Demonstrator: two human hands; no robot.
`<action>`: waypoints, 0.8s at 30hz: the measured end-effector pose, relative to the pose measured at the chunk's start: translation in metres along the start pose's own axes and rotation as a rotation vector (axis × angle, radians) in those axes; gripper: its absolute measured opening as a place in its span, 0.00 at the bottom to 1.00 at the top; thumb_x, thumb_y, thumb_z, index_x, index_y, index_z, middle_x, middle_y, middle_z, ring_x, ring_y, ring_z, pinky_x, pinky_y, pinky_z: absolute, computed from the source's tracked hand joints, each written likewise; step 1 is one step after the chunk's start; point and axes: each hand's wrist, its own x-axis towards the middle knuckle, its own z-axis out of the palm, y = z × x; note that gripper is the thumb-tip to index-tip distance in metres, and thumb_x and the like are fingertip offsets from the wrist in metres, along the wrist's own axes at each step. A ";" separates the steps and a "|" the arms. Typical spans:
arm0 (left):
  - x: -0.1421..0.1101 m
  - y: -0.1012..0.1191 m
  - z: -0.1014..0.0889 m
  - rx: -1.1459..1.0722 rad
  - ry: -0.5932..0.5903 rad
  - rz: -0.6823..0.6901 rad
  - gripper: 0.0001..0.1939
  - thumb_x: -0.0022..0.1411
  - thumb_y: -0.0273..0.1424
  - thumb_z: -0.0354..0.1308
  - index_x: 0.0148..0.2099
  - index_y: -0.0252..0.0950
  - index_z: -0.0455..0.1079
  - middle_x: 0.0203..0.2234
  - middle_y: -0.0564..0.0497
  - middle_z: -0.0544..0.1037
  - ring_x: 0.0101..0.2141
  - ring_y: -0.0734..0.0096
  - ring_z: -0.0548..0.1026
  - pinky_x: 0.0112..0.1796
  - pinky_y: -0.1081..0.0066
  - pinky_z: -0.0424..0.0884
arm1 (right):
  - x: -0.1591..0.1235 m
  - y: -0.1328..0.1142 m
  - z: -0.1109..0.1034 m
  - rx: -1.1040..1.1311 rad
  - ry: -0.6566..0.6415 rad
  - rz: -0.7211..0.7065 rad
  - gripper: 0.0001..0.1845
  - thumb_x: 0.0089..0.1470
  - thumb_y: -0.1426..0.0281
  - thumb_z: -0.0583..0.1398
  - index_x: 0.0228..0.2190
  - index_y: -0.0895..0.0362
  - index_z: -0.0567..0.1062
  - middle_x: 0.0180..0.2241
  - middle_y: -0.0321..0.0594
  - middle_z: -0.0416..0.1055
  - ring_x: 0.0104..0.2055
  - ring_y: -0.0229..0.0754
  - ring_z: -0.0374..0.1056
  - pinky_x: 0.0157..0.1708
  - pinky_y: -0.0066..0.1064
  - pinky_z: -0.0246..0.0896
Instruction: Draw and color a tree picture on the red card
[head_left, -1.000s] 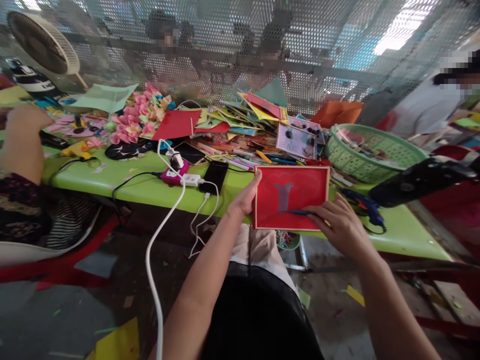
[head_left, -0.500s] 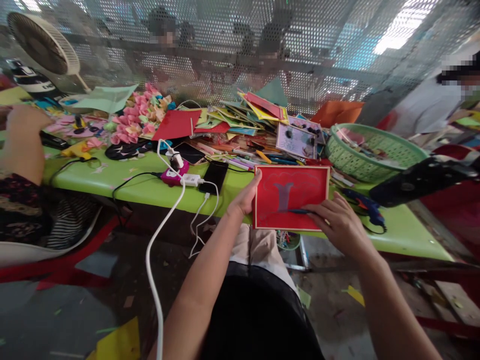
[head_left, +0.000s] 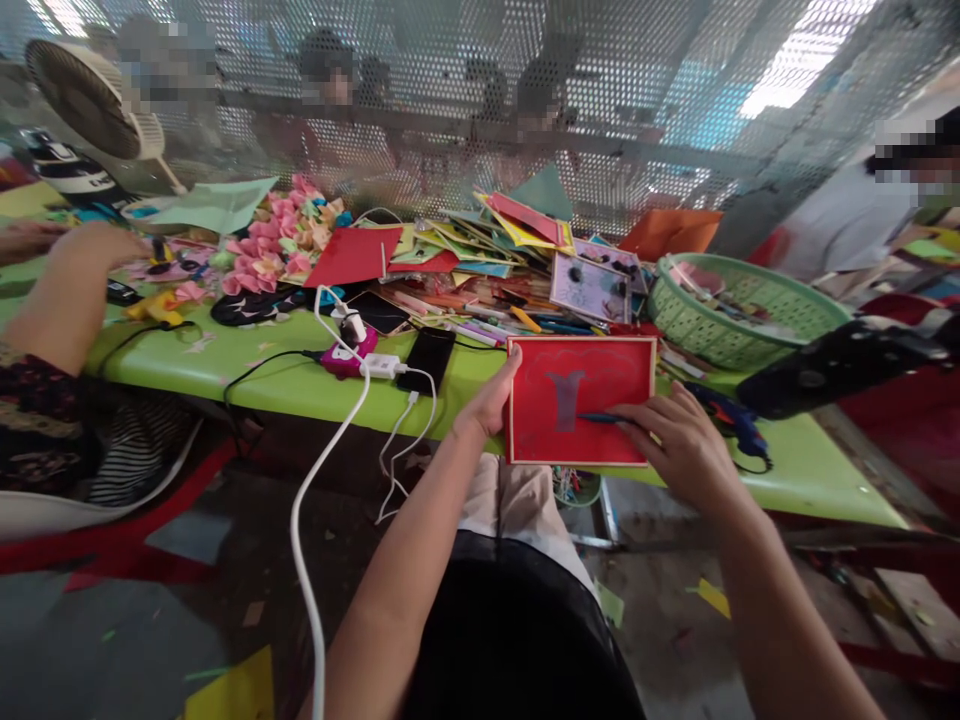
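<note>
A red board with a pale frame [head_left: 540,440] rests at the front edge of the green table, tilted toward me. A dark tree trunk shape and faint cloud-like outlines show on its face. My left hand [head_left: 493,398] grips the left edge, thumb on the front and the other fingers hidden behind. In my right hand [head_left: 679,440] is a slim dark blue pencil or pen [head_left: 598,417]. Its tip lies at the right side of the trunk shape, and the hand is over the board's lower right edge.
A black phone [head_left: 425,360] and a magenta power socket [head_left: 347,352] with cables lie left of the board. Behind are piled cards, pencils and pink paper flowers [head_left: 262,240]. On the right are a green basket [head_left: 742,320] and a blue glue gun [head_left: 739,425]. Another person's arm [head_left: 67,290] is far left.
The pencil tip has moved slightly up along the trunk shape. The board sits a touch lower in view. At far left, the other person's arm has moved right.
</note>
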 end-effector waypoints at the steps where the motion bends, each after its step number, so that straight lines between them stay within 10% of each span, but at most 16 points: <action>1: 0.001 0.000 -0.001 -0.001 -0.007 0.001 0.34 0.84 0.55 0.48 0.68 0.31 0.77 0.48 0.36 0.90 0.49 0.50 0.90 0.58 0.54 0.83 | 0.004 0.001 0.000 -0.003 0.014 0.001 0.15 0.75 0.65 0.58 0.51 0.46 0.86 0.41 0.42 0.85 0.44 0.53 0.80 0.66 0.61 0.64; 24: 0.001 -0.001 -0.005 0.041 0.038 -0.002 0.34 0.85 0.52 0.46 0.65 0.30 0.80 0.41 0.39 0.91 0.42 0.54 0.91 0.57 0.58 0.83 | 0.028 0.001 -0.004 -0.021 0.108 0.030 0.16 0.74 0.65 0.59 0.52 0.48 0.87 0.39 0.43 0.84 0.42 0.54 0.79 0.65 0.59 0.68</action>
